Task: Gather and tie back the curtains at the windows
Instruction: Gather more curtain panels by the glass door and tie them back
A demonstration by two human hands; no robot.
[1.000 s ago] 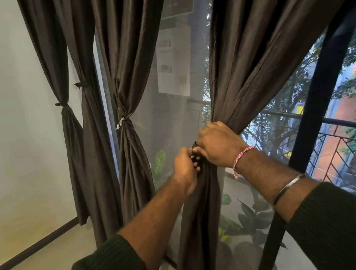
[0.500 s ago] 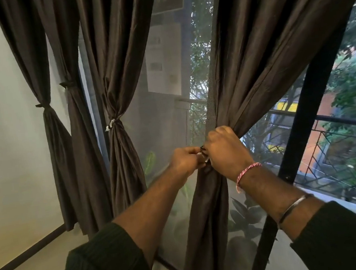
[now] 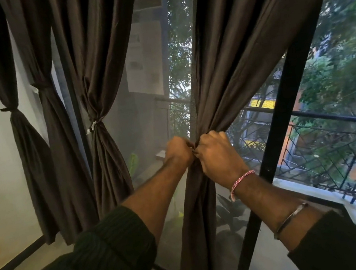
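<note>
Cinching the gathered curtain [image 3: 206, 199] at its waist by the window frame [image 3: 284, 121], left hand [image 3: 178, 151] and right hand [image 3: 216, 152] curl their fingers tight on the bunch, likely knotting a tie hidden between knuckles.

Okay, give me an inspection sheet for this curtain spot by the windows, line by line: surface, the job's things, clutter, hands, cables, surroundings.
Surface: pale floor with a dark skirting strip along the wall.
Job's things: nearest curtain is gathered at its waist; three curtains further left are tied already, one with a pale tie.
Clutter: nothing seen.
Hands: left hand and right hand meet at the gathered waist, fingers curled; the tie itself is hidden between them.
Cables: nothing seen.
Surroundings: mesh screen with papers behind it, black window frame, balcony railing, trees outside.
</note>
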